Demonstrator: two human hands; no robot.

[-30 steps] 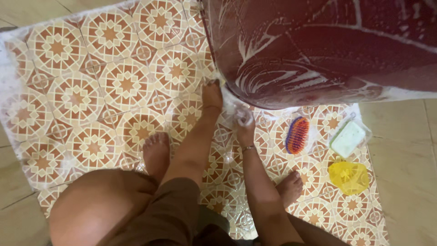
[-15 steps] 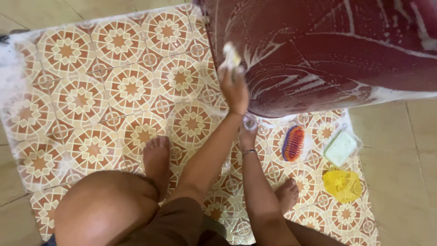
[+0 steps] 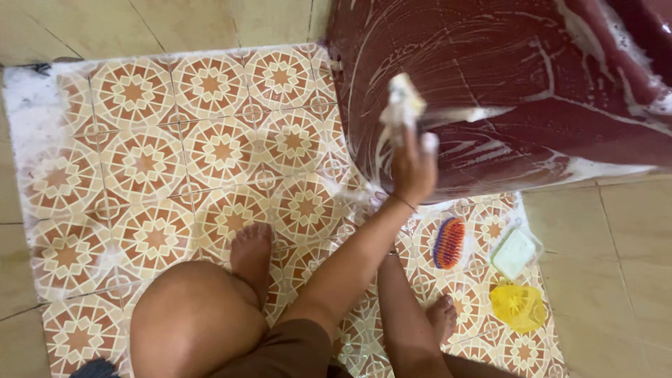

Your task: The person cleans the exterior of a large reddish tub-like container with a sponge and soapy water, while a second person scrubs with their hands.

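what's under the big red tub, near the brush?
Patterned floor tiles run under the soapy red tub. The brush lies just clear of its lower edge. Whatever sits beneath the tub itself is covered. One hand holds a sponge against its side.

Single head view, looking steeply down, close range

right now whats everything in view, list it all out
large tub: 1, dark red, soapy, upper right, tipped on its side
sponge: 1, pale yellow, sudsy, against the tub
scrub brush: 1, orange and purple, on tiles below the tub
soap dish: 1, clear with a white bar, right of the brush
small yellow container: 1, lower right
patterned tiles: orange and white, wet
left hand: gripping the sponge
right hand: not in view
bare feet: 2, on tiles
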